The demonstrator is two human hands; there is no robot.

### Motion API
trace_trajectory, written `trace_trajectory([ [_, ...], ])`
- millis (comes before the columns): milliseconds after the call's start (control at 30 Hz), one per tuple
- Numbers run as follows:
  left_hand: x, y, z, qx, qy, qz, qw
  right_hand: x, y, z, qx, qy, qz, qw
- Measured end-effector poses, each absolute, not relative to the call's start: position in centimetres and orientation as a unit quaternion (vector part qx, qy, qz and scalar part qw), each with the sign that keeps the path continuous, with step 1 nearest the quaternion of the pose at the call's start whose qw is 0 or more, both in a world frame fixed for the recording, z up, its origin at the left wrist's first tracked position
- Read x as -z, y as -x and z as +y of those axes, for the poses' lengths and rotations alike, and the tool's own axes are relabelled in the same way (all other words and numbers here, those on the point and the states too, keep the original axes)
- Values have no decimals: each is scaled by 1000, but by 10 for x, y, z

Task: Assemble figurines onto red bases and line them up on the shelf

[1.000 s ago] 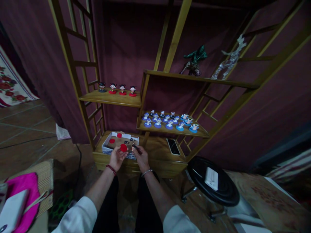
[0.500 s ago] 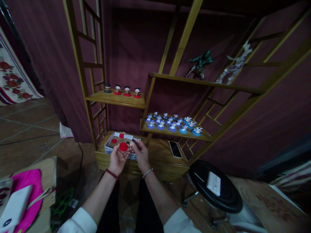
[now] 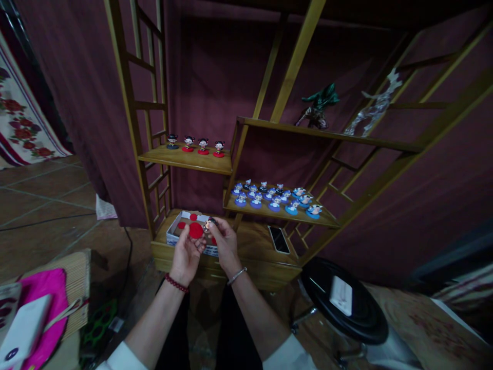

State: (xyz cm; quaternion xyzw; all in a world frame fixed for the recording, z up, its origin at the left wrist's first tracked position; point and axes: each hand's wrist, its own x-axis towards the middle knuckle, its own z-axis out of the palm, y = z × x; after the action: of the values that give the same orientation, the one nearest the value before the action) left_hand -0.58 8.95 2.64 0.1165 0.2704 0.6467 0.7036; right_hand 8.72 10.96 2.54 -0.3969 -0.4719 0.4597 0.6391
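Observation:
My left hand (image 3: 187, 257) is closed on a round red base (image 3: 196, 230), its flat face turned up toward me. Close beside it, my right hand (image 3: 226, 241) pinches a small doll figurine (image 3: 209, 224) with dark hair. Whether figurine and base touch is too small to tell. Both hands are over the front of a shallow white cardboard box (image 3: 172, 239), where more red discs (image 3: 193, 217) lie. On the upper left shelf stand several matching figurines (image 3: 203, 146), most on red bases and one on a dark base.
A middle shelf (image 3: 327, 219) carries several purple, blue and black-based figurines (image 3: 275, 203). A phone (image 3: 278, 239) lies on the bottom board. Above are a green statuette (image 3: 321, 103) and a clear one (image 3: 375, 105). A black stool (image 3: 342, 300) stands at the right, holding a white object (image 3: 341, 295).
The figurine in my right hand has turned slightly and sits a little higher beside the red base. Both hands otherwise stay almost where they were; the view has shifted slightly.

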Motion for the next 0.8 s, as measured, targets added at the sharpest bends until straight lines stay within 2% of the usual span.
trace_trajectory([
  [367, -33, 7, 82, -664, -126, 200, 710, -39, -84, 106, -466, 379, -481, 639],
  [800, -40, 11, 79, -654, -140, 200, 716, -45, -84, 104, -478, 360, -499, 627],
])
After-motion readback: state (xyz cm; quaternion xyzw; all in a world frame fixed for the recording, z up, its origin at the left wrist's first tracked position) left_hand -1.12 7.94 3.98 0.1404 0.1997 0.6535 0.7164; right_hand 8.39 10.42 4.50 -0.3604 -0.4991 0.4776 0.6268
